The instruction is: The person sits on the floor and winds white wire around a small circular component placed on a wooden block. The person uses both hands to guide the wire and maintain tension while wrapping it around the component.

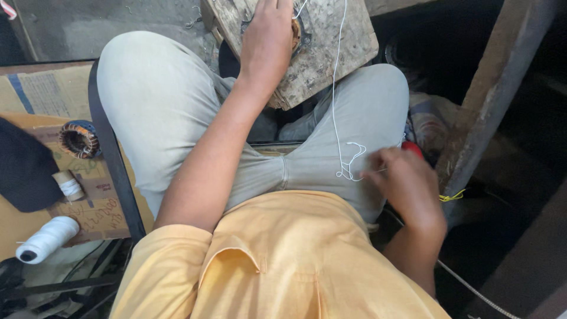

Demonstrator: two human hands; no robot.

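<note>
My left hand (267, 36) rests flat on a round coil winding (298, 32) that lies on a worn wooden block (331, 47) in front of my knees; the hand covers most of the coil. A thin white thread (335, 100) runs from the top of the view down across the block and my grey trousers to a loose tangle (349, 165) on my right thigh. My right hand (407, 183), slightly blurred, pinches the thread's end beside that tangle. Something red (413, 149) shows just behind its fingers.
A second copper-wound stator (78, 139) lies on cardboard (35, 94) at the left, with a small thread roll (69, 186), a large white thread spool (47, 239) and a dark cloth (23, 168). A wooden post (490, 100) stands at right, with a yellow wire scrap (452, 195) near it.
</note>
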